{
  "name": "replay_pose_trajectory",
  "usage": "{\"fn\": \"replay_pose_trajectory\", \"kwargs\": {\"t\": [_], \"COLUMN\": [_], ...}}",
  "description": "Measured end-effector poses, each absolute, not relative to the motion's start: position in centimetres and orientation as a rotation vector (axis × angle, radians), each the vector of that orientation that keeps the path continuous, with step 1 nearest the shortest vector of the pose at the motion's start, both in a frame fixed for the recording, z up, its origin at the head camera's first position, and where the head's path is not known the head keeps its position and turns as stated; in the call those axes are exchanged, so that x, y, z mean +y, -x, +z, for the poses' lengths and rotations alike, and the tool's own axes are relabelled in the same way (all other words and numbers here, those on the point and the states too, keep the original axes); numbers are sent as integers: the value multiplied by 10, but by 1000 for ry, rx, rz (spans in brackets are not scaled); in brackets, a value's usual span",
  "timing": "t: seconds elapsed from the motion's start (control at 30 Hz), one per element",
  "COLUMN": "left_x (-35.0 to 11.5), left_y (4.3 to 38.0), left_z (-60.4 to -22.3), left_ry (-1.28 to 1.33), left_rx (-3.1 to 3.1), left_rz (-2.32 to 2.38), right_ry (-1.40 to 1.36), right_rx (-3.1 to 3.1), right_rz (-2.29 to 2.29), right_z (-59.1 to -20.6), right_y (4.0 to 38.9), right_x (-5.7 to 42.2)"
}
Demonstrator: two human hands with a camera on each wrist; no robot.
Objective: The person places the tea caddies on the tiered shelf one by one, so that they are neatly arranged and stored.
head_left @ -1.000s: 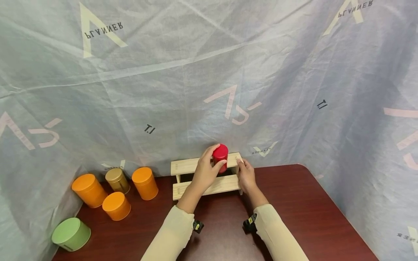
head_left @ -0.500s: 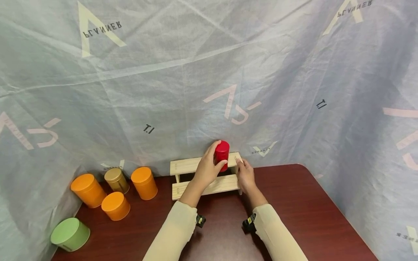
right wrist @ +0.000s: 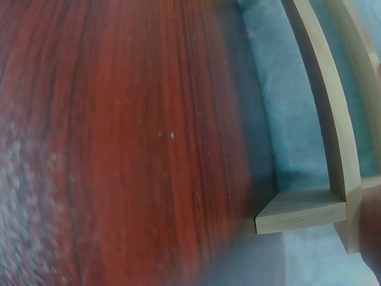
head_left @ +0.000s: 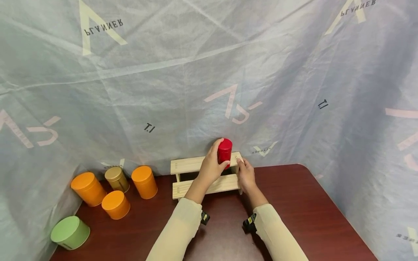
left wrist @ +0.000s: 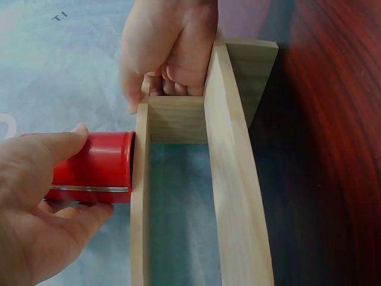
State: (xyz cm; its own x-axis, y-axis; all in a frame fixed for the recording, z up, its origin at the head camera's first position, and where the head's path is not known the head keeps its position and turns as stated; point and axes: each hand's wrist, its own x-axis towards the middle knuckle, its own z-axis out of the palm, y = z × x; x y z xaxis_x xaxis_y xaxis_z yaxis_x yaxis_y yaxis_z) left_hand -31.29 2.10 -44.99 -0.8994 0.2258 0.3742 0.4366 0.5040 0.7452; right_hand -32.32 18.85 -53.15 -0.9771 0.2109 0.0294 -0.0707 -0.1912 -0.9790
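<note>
My left hand (head_left: 210,169) grips a red cylindrical tin (head_left: 225,149) by its sides, thumb on one side and fingers on the other. The tin stands upright on the top board of a two-tier wooden rack (head_left: 186,166); in the left wrist view its base (left wrist: 132,167) meets that board or sits very close to it. At the rack's right end, my right hand (head_left: 246,176) holds the top board, thumb above and fingers curled beneath. Only a sliver of that hand (right wrist: 371,229) shows in the right wrist view.
On the dark red table (head_left: 294,203), to the left, stand several orange tins (head_left: 145,183), a gold tin (head_left: 117,180) and a green tin (head_left: 71,233). A printed grey cloth (head_left: 183,90) hangs close behind the rack.
My left hand has slid the red tin rightward and slightly back along the top board, toward the right end. My right hand keeps its hold on the rack.
</note>
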Motion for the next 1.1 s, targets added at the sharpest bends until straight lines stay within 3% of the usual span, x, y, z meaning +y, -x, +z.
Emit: {"fn": "replay_pose_trajectory", "kwargs": {"t": [1.1], "left_x": [59], "left_y": [328], "left_z": [-453], "left_ry": [416], "left_rx": [-2483], "left_rz": [-1138], "right_ry": [193], "right_rx": [-1893], "right_rz": [2274], "right_z": [-533], "right_y": [327], "right_x": [192]}}
